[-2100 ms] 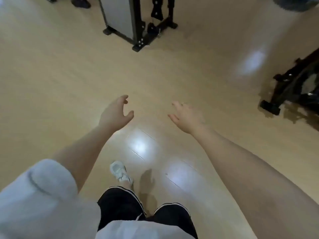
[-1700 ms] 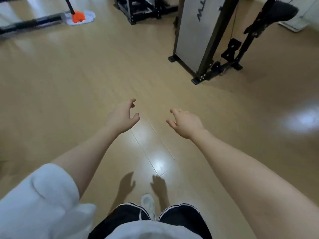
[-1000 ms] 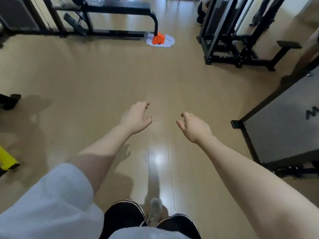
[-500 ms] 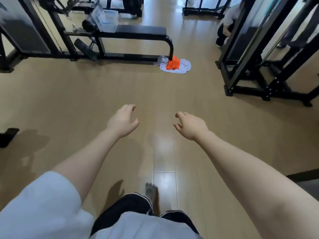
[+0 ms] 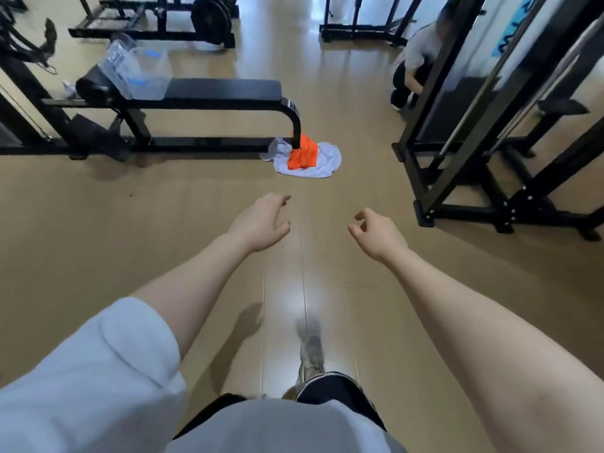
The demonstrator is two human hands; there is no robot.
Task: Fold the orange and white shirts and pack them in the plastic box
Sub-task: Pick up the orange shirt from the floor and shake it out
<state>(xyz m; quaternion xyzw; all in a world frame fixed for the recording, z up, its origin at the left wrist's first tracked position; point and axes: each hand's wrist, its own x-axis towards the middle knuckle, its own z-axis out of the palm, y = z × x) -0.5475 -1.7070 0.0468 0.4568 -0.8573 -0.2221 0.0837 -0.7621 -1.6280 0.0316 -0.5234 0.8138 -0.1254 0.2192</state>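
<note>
Since the earlier frame the shirt pile has drawn nearer: orange shirt (image 5: 303, 155) atop white shirt (image 5: 314, 165) on the floor, straight ahead of both empty, loosely curled hands (left hand (image 5: 261, 223) slightly nearer, right hand (image 5: 376, 232) alongside).

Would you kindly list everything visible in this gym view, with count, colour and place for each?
orange shirt: one, orange, crumpled on the white shirt at the bench foot
white shirt: one, white, heaped on the floor under the orange one
plastic box: one, clear with blue clips, on the bench's left end
bench: one, black, upper left
weight rack: one, black, right side
barbell frame: one, black, top left
crouching person: one, grey top, dark trousers, top right
floor: light wood
shoe: one, pale, blurred, bottom centre
left hand: open, empty, centre
right hand: open, empty, centre right
</note>
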